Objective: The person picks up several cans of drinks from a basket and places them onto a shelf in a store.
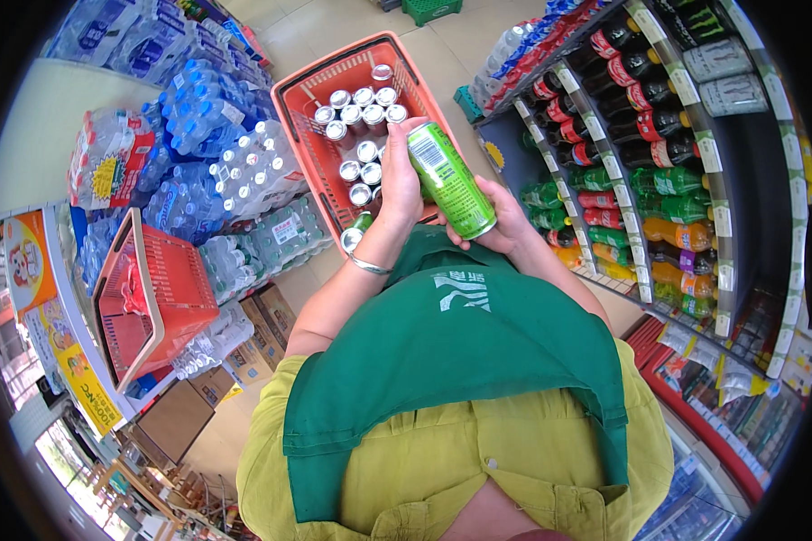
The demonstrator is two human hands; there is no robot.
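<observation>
A tall green drink can (449, 180) is held in front of my chest, tilted, its barcode side facing up. My left hand (401, 176) lies along the can's upper left side, closed against it. Around the can's lower end, my right hand (503, 216) is wrapped, with fingertips showing beneath. Just beyond my hands stands a red plastic shopping basket (290, 90). Several upright cans with silver tops (363, 96) stand inside it, and one green can (352, 238) is at its near left corner. My forearms and the held can hide part of the basket.
Shelves (686, 99) at the right carry rows of bottles and cans. Shrink-wrapped bottle packs (257, 167) are piled at the left, with another red basket (167, 288) beside them. Cardboard boxes (260, 334) lie below the packs. A green crate (431, 9) is on the far floor.
</observation>
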